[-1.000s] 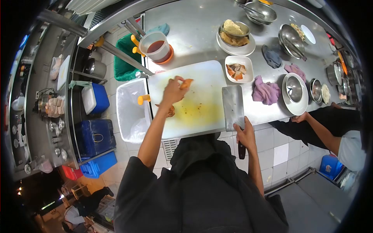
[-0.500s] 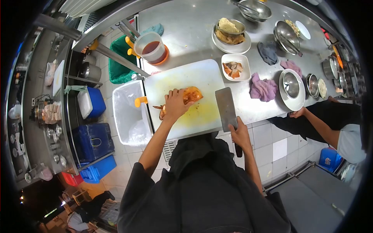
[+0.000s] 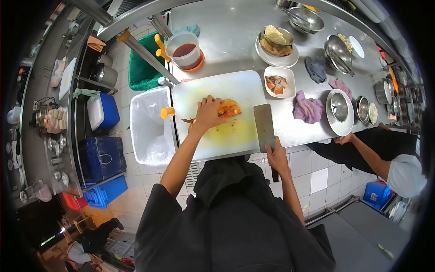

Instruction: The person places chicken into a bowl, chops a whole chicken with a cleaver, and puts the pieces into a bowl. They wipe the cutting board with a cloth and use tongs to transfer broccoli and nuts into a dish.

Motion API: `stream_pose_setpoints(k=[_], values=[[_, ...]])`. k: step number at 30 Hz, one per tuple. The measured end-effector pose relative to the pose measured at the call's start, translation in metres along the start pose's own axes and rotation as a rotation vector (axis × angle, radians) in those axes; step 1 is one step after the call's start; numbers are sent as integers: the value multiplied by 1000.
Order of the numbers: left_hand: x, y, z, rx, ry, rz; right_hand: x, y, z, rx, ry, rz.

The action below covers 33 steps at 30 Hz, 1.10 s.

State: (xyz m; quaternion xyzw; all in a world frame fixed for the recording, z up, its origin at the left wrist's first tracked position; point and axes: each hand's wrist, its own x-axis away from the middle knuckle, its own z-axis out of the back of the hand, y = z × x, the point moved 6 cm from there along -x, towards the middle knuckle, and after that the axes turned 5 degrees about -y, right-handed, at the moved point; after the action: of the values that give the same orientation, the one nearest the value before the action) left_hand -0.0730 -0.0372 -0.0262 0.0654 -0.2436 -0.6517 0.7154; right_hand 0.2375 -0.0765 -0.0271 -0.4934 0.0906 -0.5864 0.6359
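Observation:
A golden-brown piece of roast chicken lies on the white cutting board, which has a yellowish juice stain. Over the chicken my left hand is pressed down, its fingers curled around the meat and hiding its middle. A thin dark tip pokes out on the left of that hand. My right hand is closed on the handle of a cleaver, whose broad blade lies flat by the board's right edge. Beyond the blade, a square white bowl holds cut pieces of meat.
A tub of reddish liquid stands behind the board. A purple cloth and a white plate with a metal bowl are to the right. A lined white bin is left of the table. A co-worker's hand is near the plate.
My left hand and the chicken have shifted slightly away from me on the board, with less of the chicken's left end showing. The cleaver stays beside the board. The whole view has moved a little.

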Motion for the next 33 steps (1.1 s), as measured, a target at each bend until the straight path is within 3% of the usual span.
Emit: stream_pose_setpoints(k=[1,2,4,5,8,9,11,14,23,26,28,33], values=[[-10,6,2,-18,-43,-122,-1,-1,1,2,7,1],[-19,3,6,-14,-44,-127,0,-2,1,2,18,12],[-22,24,17,-452,107,-578,2,-1,0,7,26,19],[-25,24,20,-447,110,-576,1,0,-1,17,27,19],[-26,14,46,-178,366,-341,1,-4,0,90,41,72],[-19,14,40,-177,361,-347,3,-8,1,155,53,126],[-5,-9,18,239,179,-5,3,-18,4,238,58,162],[24,-3,-5,306,183,83,-4,-41,7,380,36,238],[37,10,-19,302,343,150,-55,-121,32,650,-33,565],[36,11,-18,204,343,141,-72,-109,26,608,-24,599],[35,10,-20,176,353,132,-93,-77,6,737,-182,580],[36,5,-23,115,346,122,-83,-68,9,713,-142,640]])
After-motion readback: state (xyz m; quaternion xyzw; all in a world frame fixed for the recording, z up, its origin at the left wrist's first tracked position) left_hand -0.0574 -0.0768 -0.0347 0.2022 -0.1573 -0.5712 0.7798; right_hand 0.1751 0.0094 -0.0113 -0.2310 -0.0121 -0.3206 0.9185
